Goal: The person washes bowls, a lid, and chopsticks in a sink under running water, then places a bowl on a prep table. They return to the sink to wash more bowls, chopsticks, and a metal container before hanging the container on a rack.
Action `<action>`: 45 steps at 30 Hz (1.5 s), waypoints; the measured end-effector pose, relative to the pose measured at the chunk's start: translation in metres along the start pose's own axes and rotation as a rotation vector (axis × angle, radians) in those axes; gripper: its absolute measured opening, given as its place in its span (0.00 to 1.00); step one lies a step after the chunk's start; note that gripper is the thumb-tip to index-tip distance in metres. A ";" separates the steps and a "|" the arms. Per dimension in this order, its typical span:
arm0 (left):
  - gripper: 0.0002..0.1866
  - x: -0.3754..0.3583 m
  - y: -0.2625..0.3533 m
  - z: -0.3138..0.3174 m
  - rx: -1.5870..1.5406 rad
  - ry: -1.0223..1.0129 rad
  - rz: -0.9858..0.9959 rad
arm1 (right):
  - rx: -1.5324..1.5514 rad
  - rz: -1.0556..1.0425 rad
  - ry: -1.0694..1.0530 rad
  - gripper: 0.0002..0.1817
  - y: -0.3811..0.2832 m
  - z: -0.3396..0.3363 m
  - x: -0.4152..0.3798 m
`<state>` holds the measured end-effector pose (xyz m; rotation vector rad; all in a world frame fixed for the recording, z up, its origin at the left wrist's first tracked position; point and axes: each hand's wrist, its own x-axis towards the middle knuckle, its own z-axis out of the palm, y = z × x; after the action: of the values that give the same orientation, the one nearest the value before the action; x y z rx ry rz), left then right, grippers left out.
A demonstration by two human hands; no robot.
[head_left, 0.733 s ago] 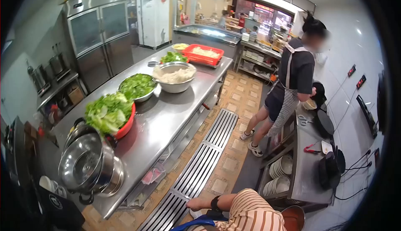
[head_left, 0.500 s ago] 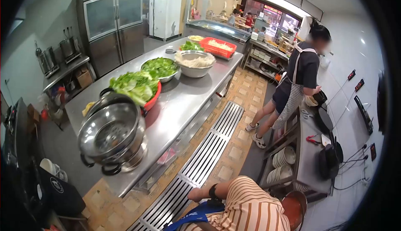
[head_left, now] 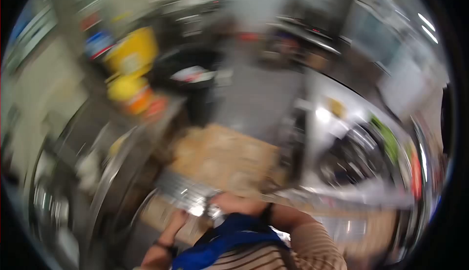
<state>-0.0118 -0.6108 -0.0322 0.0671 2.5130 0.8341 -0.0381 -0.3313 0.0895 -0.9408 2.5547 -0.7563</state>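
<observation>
The view is heavily smeared by motion. My left hand (head_left: 174,222) shows low in the frame with a dark band on its wrist, fingers pointing up over the floor grate (head_left: 181,193). My right hand (head_left: 233,202) reaches in from a striped sleeve, also with a dark wrist band. A small shiny blur lies between the two hands; I cannot tell what it is or whether either hand holds it. A blue strap (head_left: 222,240) hangs across my chest below them.
At the right stands the steel counter (head_left: 322,114) with stacked steel pots (head_left: 351,160), greens (head_left: 388,140) and a red basin (head_left: 416,172). Yellow containers (head_left: 131,52) sit on a shelf at upper left. Tiled floor (head_left: 224,155) lies ahead.
The view has swung sharply to the left: the counter and pots slid from the left side to the right edge, the co-worker left the frame, and both my hands now show.
</observation>
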 end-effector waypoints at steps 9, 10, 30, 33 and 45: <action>0.15 0.001 0.017 -0.095 -0.455 0.264 -0.006 | -0.049 -0.431 -0.172 0.15 0.031 -0.044 0.171; 0.15 -0.006 0.005 -0.106 -0.468 0.334 -0.088 | -0.007 -0.459 -0.153 0.15 0.035 -0.049 0.194; 0.14 0.031 -0.197 -0.438 -1.211 1.162 -0.369 | 0.120 -0.611 -0.320 0.12 -0.144 -0.027 0.535; 0.13 0.071 -0.231 -0.490 -1.307 0.985 -0.291 | 0.128 -0.495 -0.341 0.12 -0.171 -0.023 0.564; 0.13 0.083 -0.331 -0.405 -0.699 0.589 -0.643 | 0.064 -0.379 -0.623 0.13 -0.161 0.083 0.723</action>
<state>-0.2382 -1.0863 0.0235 -1.2973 2.2963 1.5113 -0.4499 -0.9501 0.0375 -1.3991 1.8303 -0.5199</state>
